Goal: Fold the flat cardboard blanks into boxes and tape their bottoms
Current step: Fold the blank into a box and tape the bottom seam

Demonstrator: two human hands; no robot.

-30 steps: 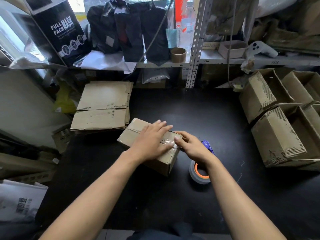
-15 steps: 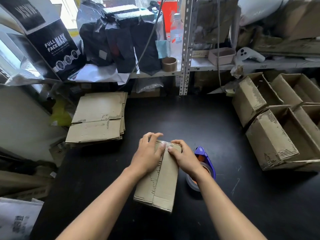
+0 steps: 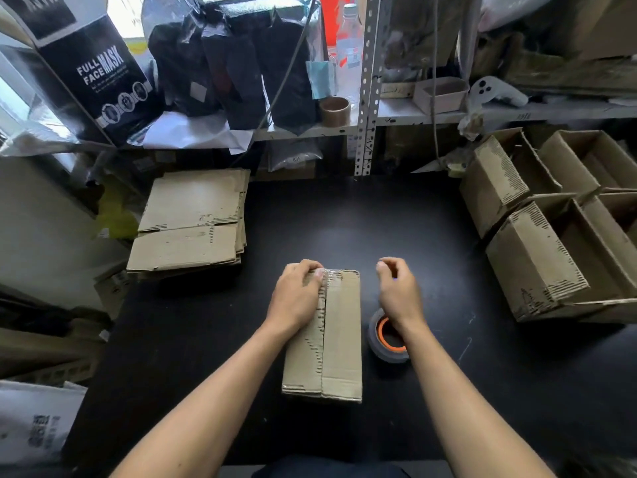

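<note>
L hand on box, R hand off

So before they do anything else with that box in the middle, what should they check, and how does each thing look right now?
1. Box steadied: ok, the left hand rests on its far left part.
2. Tape along the centre seam: ok at the far end, where shiny tape shows; cannot tell nearer the person.
3. Right hand free: ok, it hangs above the table, fingers loosely curled, holding nothing.
4. Tape roll within reach: ok, just right of the box, under the right wrist.
5. More blanks ready: ok, the stack of flat blanks lies at the left.
6. Room among the finished boxes at the right: cannot tell.
</note>
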